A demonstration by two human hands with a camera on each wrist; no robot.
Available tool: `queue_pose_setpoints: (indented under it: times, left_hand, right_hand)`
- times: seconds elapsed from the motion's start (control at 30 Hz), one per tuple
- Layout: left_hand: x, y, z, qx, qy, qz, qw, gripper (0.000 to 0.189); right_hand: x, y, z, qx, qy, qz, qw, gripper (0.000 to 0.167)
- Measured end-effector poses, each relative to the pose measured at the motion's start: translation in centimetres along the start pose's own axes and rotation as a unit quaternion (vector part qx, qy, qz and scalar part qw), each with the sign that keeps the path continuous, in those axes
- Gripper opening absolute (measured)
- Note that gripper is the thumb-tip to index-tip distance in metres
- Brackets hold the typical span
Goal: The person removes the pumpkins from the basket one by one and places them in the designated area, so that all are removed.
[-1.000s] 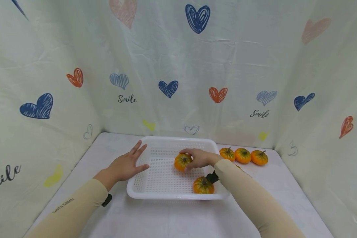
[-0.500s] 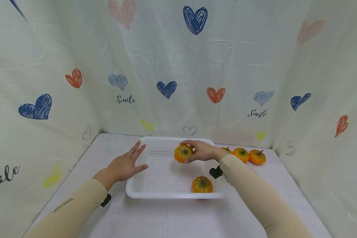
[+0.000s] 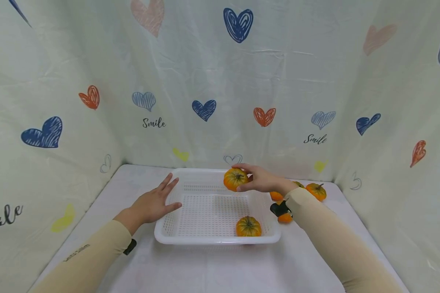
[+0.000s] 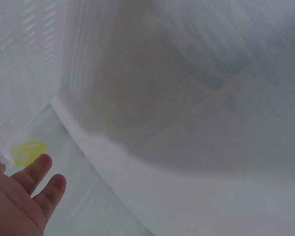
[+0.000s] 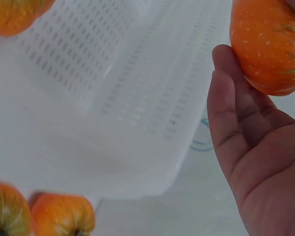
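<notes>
A small orange-green pumpkin is pinched between the thumb and fingers of my right hand, raised over the back part of a white perforated plastic basket. In the right wrist view the pumpkin's orange underside shows against the fingers. Another pumpkin sits inside the basket at its front right corner. My left hand spreads its fingers at the basket's left rim. The left wrist view shows two of its fingertips beside the basket's wall.
Right of the basket, several more pumpkins lie on the white tablecloth, partly hidden behind the right forearm. A curtain printed with hearts surrounds the table at the back and sides.
My right hand has lifted the pumpkin off the basket's floor, then moved it back and slightly right. The left hand has stayed at the rim. The view has shifted slightly.
</notes>
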State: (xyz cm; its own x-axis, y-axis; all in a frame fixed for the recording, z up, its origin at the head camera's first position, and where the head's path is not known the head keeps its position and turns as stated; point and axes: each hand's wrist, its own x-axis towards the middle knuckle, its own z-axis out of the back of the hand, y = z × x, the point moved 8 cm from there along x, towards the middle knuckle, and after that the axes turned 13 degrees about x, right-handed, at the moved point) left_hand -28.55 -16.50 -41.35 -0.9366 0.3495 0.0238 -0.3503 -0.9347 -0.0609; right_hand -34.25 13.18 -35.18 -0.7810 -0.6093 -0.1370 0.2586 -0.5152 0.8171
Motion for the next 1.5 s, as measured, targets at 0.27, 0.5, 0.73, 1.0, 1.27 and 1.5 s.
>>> queue_pose_setpoints:
  times: [0.27,0.5,0.73,1.0,1.27,1.5]
  left_hand:
    - [-0.1,0.1,0.1,-0.002,0.0,0.003,1.0,0.085]
    - [-0.1,0.0,0.0,0.001,0.002,0.002,1.0,0.088]
    - [0.0,0.2,-0.3,0.002,0.01,0.009,0.9999,0.09]
    - [0.0,0.4,-0.5,0.007,0.011,0.011,0.9999,0.089]
    - [0.0,0.2,-0.4,0.006,0.011,0.013,0.9998,0.088]
    - [0.0,0.1,-0.2,0.008,0.012,0.014,0.9998,0.089]
  right_hand:
    - [-2.0,-0.1,2.2,0.008,-0.02,0.0,0.9998,0.08]
    - [-3.9,-0.7,4.0,0.0,-0.058,-0.013,0.9982,0.08]
    - [-6.0,-1.6,5.7,-0.007,-0.081,0.001,0.9967,0.079]
    - [-8.7,-3.1,7.5,0.009,-0.118,0.015,0.9928,0.079]
    - [-11.1,-5.3,8.7,0.031,-0.15,0.007,0.9881,0.082]
    - [-13.2,-8.4,9.6,0.034,-0.169,-0.051,0.9837,0.084]
